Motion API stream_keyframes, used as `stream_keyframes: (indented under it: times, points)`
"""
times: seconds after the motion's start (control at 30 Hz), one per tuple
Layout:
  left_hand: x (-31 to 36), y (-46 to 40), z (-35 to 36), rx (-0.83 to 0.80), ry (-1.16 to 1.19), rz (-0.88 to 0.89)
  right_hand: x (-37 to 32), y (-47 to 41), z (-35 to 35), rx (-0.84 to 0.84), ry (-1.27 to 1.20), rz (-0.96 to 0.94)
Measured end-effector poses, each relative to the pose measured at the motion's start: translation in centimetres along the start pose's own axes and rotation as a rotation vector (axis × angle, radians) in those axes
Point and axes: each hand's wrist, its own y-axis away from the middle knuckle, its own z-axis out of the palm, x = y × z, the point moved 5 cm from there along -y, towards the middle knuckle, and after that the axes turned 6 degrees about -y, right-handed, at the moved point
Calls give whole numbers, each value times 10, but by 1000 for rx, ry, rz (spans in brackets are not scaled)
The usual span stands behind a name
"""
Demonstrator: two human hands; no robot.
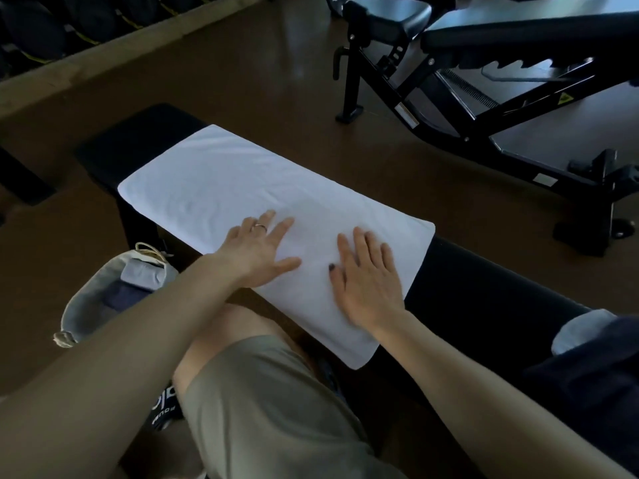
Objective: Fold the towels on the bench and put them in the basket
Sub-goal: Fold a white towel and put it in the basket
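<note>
A white towel (221, 188) lies flat in a long rectangle across the black bench (484, 288). My left hand (257, 248) rests palm down on the towel's near edge, fingers spread and straight. My right hand (366, 281) presses flat on the towel a little to the right, fingers straight. A grey fabric basket (86, 305) stands on the floor to the left of my knee, with a light blue folded towel (143, 274) and a dark one (121, 297) inside. More towels, dark and pale blue (584, 344), lie on the bench at the right edge.
An adjustable black weight bench (484, 63) stands on the brown floor at the back right. A rack of dark weights (52, 25) runs along the back left. My knee in khaki shorts (262, 392) is against the bench's near side.
</note>
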Motion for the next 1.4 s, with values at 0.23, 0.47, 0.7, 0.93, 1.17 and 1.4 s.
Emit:
stream_keyframes:
  times: [0.23,0.47,0.7,0.93,1.17,1.4]
  points:
    - [-58,-17,28,52,78,-118,-47,-40,-15,76,-59,-56]
    - [-70,-19,48,72,115,-59,-41,-52,8,38,-34,-23]
    - [-68,-19,47,88,128,-49,37,-40,-16,121,-13,382]
    - [-71,-19,47,92,116,-63,-12,-73,-10,64,-70,45]
    - [-68,-17,43,43,121,-86,78,-60,-34,157,12,389]
    - [-24,-1,4,211,247,-48,110,-56,-54,92,-127,571]
